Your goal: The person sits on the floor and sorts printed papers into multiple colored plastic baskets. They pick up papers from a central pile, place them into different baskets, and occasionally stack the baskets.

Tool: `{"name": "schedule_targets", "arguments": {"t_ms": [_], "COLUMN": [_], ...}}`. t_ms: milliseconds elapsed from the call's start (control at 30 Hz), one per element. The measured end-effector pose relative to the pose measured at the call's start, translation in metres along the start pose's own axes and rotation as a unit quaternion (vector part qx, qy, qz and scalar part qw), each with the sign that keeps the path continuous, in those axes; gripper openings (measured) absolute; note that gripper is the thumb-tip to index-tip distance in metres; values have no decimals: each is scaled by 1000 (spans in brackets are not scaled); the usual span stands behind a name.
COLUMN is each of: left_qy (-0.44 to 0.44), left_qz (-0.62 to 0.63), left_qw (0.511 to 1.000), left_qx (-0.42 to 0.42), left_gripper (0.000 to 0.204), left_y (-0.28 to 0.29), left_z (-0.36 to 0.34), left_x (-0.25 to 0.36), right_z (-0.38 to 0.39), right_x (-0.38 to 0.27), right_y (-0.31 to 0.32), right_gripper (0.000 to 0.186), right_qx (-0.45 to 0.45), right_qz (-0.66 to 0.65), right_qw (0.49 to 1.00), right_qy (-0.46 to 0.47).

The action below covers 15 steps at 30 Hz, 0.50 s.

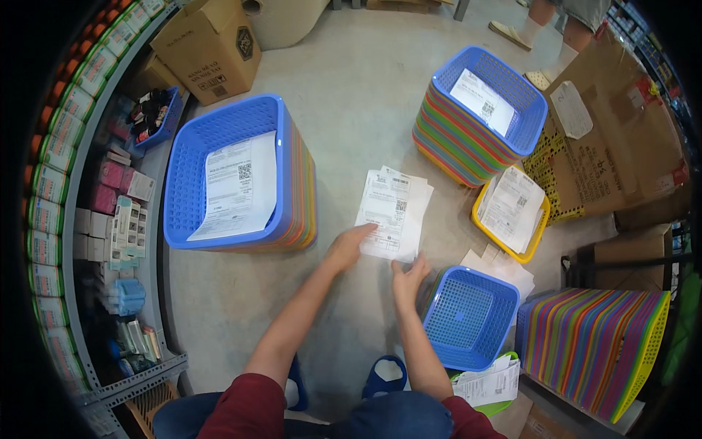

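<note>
A small stack of printed paper sheets (391,208) with codes on them is above the floor in the middle, slightly fanned out. My left hand (352,245) grips its lower left edge, thumb lying on top of the front sheet. At the lower right corner, my right hand (411,276) pinches the same sheets, its fingers partly hidden. To the left stands a tall stack of nested baskets, a blue basket (183,172) uppermost with printed sheets (241,186) inside. Right of my right hand is another stack topped by an empty blue basket (468,318).
A blue-topped basket stack (475,62) and a yellow basket (540,238), both with papers, stand at right. A green basket (504,402) holds papers nearby. Nested baskets (592,351) lie sideways. Cardboard boxes (208,47) and a shelf (157,271) border the floor; another person's feet (512,35) are far right.
</note>
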State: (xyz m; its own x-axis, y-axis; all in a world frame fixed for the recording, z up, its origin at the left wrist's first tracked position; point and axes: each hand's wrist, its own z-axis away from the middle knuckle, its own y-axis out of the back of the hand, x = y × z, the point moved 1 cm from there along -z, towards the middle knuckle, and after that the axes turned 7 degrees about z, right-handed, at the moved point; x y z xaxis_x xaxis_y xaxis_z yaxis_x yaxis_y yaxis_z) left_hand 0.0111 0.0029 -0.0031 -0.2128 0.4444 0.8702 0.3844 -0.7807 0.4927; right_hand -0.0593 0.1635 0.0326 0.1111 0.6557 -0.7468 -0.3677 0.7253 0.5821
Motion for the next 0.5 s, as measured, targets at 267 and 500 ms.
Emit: {"name": "schedule_targets", "arguments": {"t_ms": [267,500], "left_qy": [-47,-58], "left_qz": [-6,-65], "left_qw": [998,992], "left_qx": [-38,-94], "left_gripper": [58,74], "left_y": [15,18], "left_z": [-13,-24], "left_x": [2,8], "right_z": [-13,-10], "right_x": [52,48], "right_y": [-45,-45], "right_gripper": [69,61], "right_qx": [29,84], "right_qz": [-16,-113], "right_qw": [991,981], "right_qy": [-126,-136]}}
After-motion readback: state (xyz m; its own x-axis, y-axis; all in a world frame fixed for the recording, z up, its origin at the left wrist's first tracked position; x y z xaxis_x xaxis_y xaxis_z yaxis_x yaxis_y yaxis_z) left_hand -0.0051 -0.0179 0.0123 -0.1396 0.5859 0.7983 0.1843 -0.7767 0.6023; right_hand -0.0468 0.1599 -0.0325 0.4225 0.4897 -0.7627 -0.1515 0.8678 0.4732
